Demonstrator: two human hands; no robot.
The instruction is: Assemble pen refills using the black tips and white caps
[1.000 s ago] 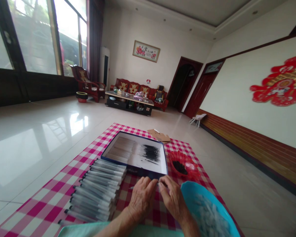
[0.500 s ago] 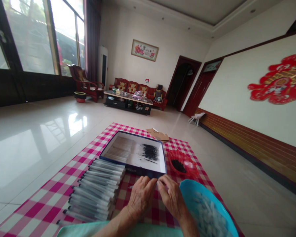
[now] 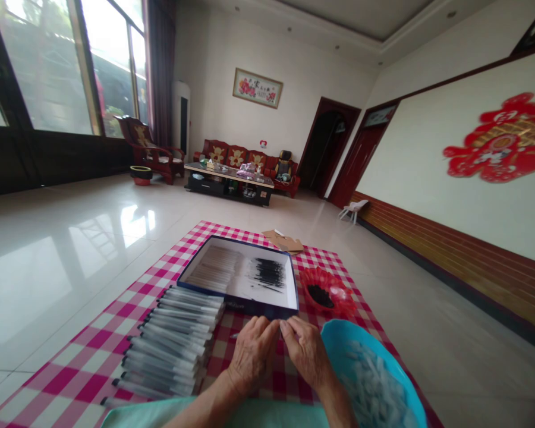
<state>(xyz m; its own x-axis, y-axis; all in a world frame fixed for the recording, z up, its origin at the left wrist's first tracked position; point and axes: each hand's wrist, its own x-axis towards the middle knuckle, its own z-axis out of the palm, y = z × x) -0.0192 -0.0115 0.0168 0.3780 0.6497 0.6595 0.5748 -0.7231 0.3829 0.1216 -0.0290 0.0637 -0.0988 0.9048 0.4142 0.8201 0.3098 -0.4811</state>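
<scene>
My left hand and my right hand meet fingertip to fingertip just in front of the shallow box. Both are closed in a pinch. From the left side of my left hand pokes the thin pale tip of a pen; the rest is hidden by the fingers. What my right fingers pinch is too small to make out. Left of my hands lies a stack of clear-barrelled pens with dark ends. Close by my right wrist stands a blue bowl holding translucent white pen caps.
Thin clear tubes and black refill-like sticks lie in the box. A red bowl holds small black pieces. Cardboard lies at the far edge of the checked tablecloth. A coffee table stands beyond.
The view has shifted slightly. My fingertips have come closer together, closing the small gap between the two hands; both stay at the same place before the box.
</scene>
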